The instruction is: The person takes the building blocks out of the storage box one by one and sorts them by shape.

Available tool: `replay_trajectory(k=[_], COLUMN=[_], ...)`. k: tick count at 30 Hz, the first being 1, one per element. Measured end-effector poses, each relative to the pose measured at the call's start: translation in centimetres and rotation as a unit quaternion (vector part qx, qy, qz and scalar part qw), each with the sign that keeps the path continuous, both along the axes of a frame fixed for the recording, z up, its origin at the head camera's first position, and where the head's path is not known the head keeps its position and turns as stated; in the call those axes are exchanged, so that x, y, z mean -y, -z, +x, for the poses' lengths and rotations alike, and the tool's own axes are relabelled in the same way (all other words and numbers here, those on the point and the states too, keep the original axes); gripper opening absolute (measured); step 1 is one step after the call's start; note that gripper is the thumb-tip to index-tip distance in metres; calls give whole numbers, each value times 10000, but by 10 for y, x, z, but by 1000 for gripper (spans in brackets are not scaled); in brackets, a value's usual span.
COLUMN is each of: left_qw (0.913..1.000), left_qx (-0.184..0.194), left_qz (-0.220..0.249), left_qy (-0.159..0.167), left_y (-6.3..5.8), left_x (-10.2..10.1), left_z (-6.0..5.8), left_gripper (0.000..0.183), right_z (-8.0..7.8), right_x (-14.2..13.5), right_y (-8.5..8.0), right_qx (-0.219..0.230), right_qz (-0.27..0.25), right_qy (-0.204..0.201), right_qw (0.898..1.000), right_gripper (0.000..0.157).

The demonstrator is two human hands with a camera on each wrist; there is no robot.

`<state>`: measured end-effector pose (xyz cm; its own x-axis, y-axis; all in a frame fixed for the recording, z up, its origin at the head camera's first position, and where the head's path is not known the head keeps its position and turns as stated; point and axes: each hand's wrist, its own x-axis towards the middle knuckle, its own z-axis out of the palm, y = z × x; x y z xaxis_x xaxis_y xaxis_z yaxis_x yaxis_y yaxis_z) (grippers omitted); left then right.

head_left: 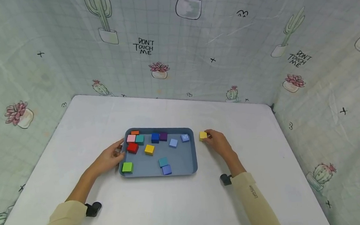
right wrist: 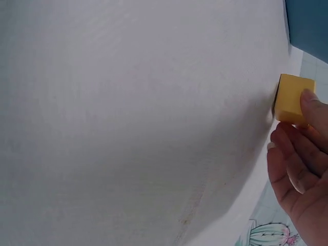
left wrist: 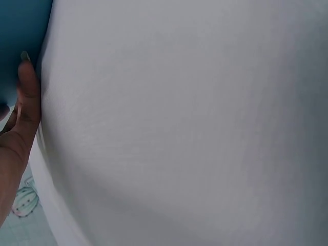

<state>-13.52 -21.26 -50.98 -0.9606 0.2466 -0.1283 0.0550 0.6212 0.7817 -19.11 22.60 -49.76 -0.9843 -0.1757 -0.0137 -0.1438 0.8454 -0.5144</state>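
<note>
My right hand (head_left: 218,143) pinches a yellow block (head_left: 203,135) just outside the right side of a blue-grey tray (head_left: 181,174). In the right wrist view, the thumb lies on one face of that block (right wrist: 293,97), with the fingers below it. At the tray's left edge, my left hand (head_left: 109,158) holds the rim, its thumb at the wall in the left wrist view. Inside the tray lie a red block (head_left: 132,148), a second yellow block (head_left: 149,150), a lime green block (head_left: 127,167), and several blue, teal, purple, pink and orange blocks.
The tray stands mid-table on a white tabletop (head_left: 161,208). Cloth printed with cacti (head_left: 175,50) hangs behind the table and along both sides. A black wrist device (head_left: 93,209) sits at the left cuff, and another (head_left: 225,179) at the right.
</note>
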Motion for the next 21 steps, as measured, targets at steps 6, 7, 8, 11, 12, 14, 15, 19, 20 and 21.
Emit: replay_trajectory(k=[6,7,8,11,12,14,15,19,20,21], left_qw=[10000,10000,10000,10000,10000,10000,10000,9999,9999,9999], left_qx=[-8,-22,-28,-30,-48,-29,-26,-77,-92,-102], left_qz=[53,52,26,-21,-29,-11,26,26,29,33], left_qy=[-24,-7,-6,-23,-20,-42,-53,-67,-49,-38], left_y=[-1,-2,-2,-1,-1,0,0,-1,-1,-2], left_x=[-2,-2,-3,-3,-3,-4,-4,-3,-2,-2], left_z=[3,3,4,6,7,7,8,7,7,7], left_gripper=[63,63,63,62,62,62,62,63,62,62], right_z=[1,2,2,3,4,5,5,7,8,8], right_x=[0,0,0,0,-1,-1,-2,-3,-3,-2], right_y=[2,2,3,4,4,3,3,-1,-3,-4], right_qx=[14,36,95,279,325,363,314,-92,-236,-373], right_qz=[-23,-20,-23,-26,-23,-38,-28,-12,-19,-55], right_qy=[37,38,56,77,91,136,143,229,212,198], right_qw=[10000,10000,9999,9996,9994,9992,9994,9997,9995,9991], right_gripper=[37,37,38,44,48,57,62,70,69,67])
